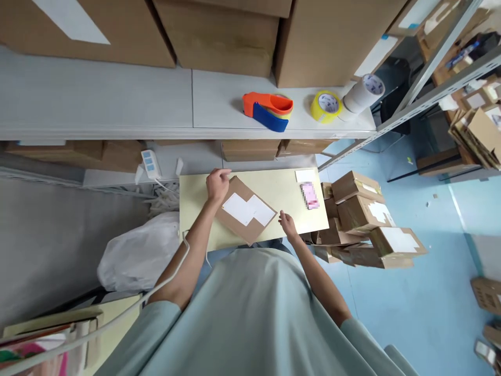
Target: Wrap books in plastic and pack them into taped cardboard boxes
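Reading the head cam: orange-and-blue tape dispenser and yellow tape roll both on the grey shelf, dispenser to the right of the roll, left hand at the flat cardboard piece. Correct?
One error: the head view shows the tape dispenser left of the yellow tape roll. Both are on the grey shelf, and the left hand is at the flat cardboard piece.

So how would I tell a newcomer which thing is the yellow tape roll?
Find the gray shelf beyond the pale table. Near the shelf's right end, the yellow tape roll sits between the orange-and-blue dispenser and the taller white roll. Unlike them, it's a short, bright yellow ring.
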Available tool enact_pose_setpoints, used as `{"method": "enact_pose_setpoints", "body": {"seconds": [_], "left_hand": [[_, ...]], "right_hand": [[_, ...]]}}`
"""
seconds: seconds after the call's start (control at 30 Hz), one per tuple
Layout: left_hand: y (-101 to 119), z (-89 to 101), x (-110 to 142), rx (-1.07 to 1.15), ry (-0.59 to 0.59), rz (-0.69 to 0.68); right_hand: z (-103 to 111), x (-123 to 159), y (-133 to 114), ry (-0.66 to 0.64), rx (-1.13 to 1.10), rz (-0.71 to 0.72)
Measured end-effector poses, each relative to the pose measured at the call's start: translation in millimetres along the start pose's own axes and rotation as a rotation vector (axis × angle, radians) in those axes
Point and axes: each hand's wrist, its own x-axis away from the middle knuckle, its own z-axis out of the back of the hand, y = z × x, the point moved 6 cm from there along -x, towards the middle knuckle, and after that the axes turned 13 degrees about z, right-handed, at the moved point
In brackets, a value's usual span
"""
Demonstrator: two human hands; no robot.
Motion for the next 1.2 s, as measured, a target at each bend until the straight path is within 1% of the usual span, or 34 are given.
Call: {"method": "enact_pose_setpoints", "body": {"seconds": [0.07, 0.1, 0.17, 0.23, 0.27, 0.3, 0.37, 0.43, 0.5, 0.57, 0.63, 0.73, 0.83, 0.97, 1.07, 1.2], "left_hand": [[-13, -13.0, -13, -0.067, -0.059, 0.074], [-19, -19.4, -19, -0.109, -0.089, 0.120], [-28, -32.7, -26, -0.198, -0.177, 0.191], [-33, -43.8, -26, -0.274, -0.277, 0.212], [-33, -46.5, -25, -0.295, -0.308, 0.201], [-33, -46.7, -23, -0.300, -0.319, 0.176], [-29, -40.2, -18, -0.296, -0.306, 0.122], [-23, -27.2, -10, -0.293, -0.287, 0.070], [-18, -10.2, -1, -0.291, -0.268, 0.038], [-14, 6.5, 9, -0.277, -0.253, 0.025], [-14, 18.2, 21, -0.255, -0.246, 0.023], [-20, 23.8, 38, -0.205, -0.214, 0.005], [-33, 16.5, 54, -0.196, -0.191, -0.016], [-53, 3.4, 78, -0.223, -0.225, -0.016], [-62, -0.4, 93, -0.272, -0.237, -0.035], [-62, -5.5, 107, -0.341, -0.228, -0.036]], "right_hand": [[-16, 12, 9, 0.017, -0.260, -0.141], [-23, 15, 10, 0.033, -0.372, -0.198], [-33, 18, 3, 0.046, -0.499, -0.234], [-39, 19, -6, 0.057, -0.556, -0.233], [-40, 20, -9, 0.069, -0.582, -0.232], [-40, 22, -12, 0.089, -0.613, -0.235], [-39, 28, -17, 0.144, -0.687, -0.244], [-34, 36, -22, 0.201, -0.748, -0.226], [-26, 43, -26, 0.257, -0.753, -0.185], [-15, 49, -31, 0.314, -0.698, -0.132], [-2, 50, -36, 0.367, -0.616, -0.066], [17, 43, -43, 0.418, -0.479, 0.043], [32, 32, -47, 0.410, -0.244, 0.106], [44, 23, -44, 0.391, 0.044, 0.088], [42, 20, -44, 0.355, 0.230, 0.073], [26, 18, -53, 0.271, 0.508, -0.005]]}}
